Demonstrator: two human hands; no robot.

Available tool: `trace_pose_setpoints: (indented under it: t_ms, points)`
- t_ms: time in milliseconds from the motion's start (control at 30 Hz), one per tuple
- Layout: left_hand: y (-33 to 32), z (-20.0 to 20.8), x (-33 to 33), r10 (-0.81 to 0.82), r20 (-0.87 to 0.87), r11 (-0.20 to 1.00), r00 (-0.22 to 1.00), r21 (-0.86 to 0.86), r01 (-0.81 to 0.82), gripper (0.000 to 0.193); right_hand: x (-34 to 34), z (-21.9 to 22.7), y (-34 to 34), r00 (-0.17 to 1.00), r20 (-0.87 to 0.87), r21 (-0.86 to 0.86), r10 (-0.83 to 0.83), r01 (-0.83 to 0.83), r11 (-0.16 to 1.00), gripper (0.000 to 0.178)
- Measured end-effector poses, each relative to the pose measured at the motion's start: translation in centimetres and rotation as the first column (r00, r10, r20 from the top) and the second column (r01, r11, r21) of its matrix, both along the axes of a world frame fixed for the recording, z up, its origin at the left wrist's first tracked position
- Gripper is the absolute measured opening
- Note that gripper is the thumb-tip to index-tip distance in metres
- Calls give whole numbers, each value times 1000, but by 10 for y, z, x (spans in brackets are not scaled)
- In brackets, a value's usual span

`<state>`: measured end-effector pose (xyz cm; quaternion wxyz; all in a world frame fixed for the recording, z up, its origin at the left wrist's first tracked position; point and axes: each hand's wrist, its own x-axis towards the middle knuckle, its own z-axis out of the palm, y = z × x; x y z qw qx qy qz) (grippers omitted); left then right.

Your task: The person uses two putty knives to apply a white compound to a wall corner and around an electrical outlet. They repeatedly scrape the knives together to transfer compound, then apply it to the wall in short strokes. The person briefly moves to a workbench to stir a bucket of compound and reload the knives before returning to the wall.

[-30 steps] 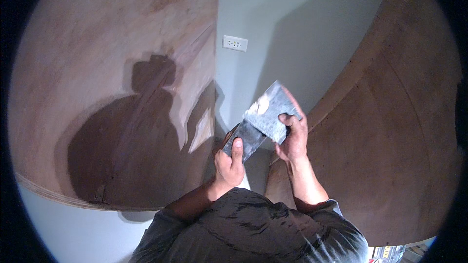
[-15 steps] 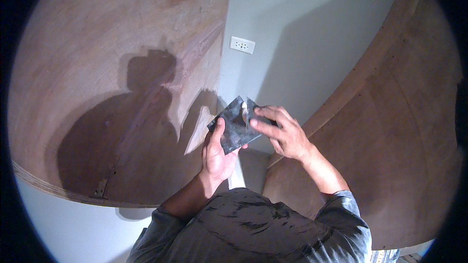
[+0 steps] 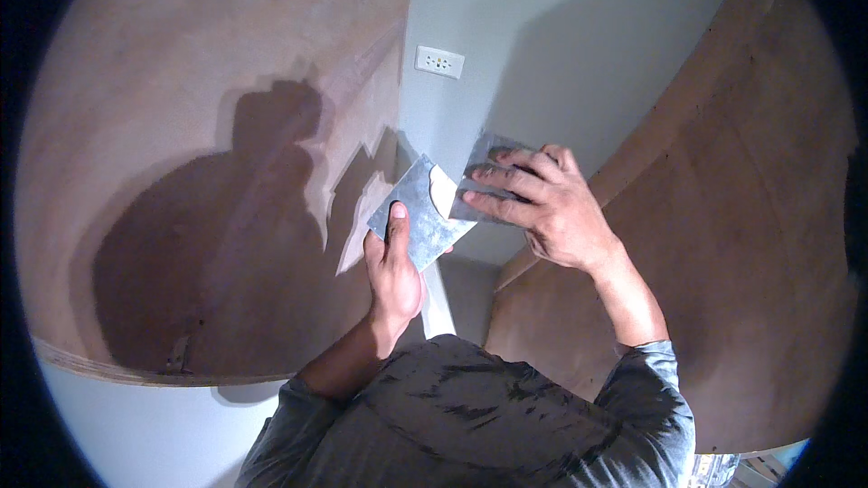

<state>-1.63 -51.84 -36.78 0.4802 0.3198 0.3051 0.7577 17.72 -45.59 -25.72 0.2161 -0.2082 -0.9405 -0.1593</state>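
My left hand (image 3: 395, 276) grips a square grey metal putty plate (image 3: 407, 217), thumb on top and fingers beneath. Along the plate's right corner lies a smooth white mound of putty (image 3: 441, 190). In my right hand (image 3: 570, 217) is a second thin grey scraper blade (image 3: 477, 161), fingers spread over its upper face and the thumb out of sight. The blade's lower edge is right at the putty; whether it touches the plate I cannot tell. Both plates are held in the air in front of my chest.
A curved brown wooden panel (image 3: 181, 27) fills the left, carrying my shadow and a pale patch (image 3: 362, 217). Another curved panel (image 3: 723, 235) rises on the right. Between them stands a pale grey wall (image 3: 488, 9) with a white outlet (image 3: 440, 61).
The right hand and its blade have moved up and right, tilting more. The left plate has turned to the light, and a wider, smoother white putty strip shows on it.
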Motion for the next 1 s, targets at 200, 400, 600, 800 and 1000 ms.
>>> trace_pose_setpoints:
  t_ms: [200, 400, 600, 800, 1000]
  points:
    - [0, -9, 4, -58, -10, 998, 998, -5, 58, 41, -1, 0, 0, 997, 14, -59, 82, -81, 995, 58]
    - [-3, -4, 6, -70, -12, 997, 998, -41, 69, 43, -1, 5, -2, 992, 78, -85, 95, -88, 992, 55]
    - [0, 0, 11, -6, -29, 998, 1000, -57, 4, 42, 1, 10, -4, 991, 99, -87, 96, -87, 992, 52]
    - [3, 3, 16, 15, -46, 998, 999, -61, -18, 42, 2, 13, -8, 995, 84, -41, 61, -57, 998, 53]
    - [3, 7, 17, -50, -37, 997, 998, -54, 48, 41, 5, 15, -8, 994, 76, -47, 81, -78, 996, 52]
